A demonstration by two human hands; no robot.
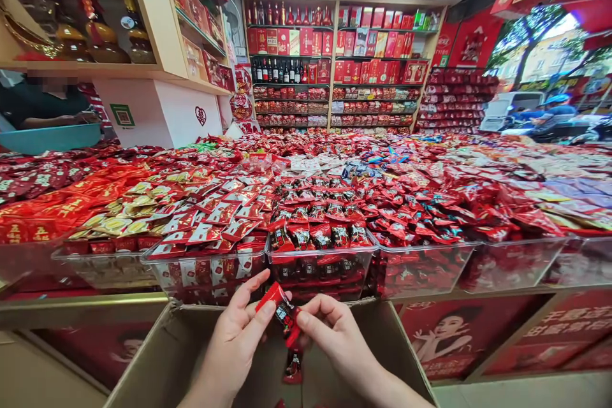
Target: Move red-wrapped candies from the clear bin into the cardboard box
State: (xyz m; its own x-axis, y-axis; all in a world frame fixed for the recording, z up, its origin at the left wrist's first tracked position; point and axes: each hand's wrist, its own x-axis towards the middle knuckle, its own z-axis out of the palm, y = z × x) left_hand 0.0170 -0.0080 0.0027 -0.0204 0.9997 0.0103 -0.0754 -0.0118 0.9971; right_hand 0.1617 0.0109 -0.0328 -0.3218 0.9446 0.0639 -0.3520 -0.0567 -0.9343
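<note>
Between my hands, above an open cardboard box [182, 357], is a red and black candy packet [283, 313]. My left hand [239, 331] pinches its upper left end between thumb and fingers. My right hand [335, 335] grips its lower right side with thumb and forefinger. Just below hangs or lies a second red and black packet [293, 366]; whether my right fingers touch it cannot be made out. Straight ahead, a clear plastic bin [318, 268] holds rows of similar red and black packets.
More clear bins, such as one at left [205, 261] and one at right [425, 271], hold wrapped sweets along the counter edge [95, 306]. Shelves [291, 27] of bottles and red boxes stand behind. At far left, a person [52, 105] is behind a blue tub [50, 138].
</note>
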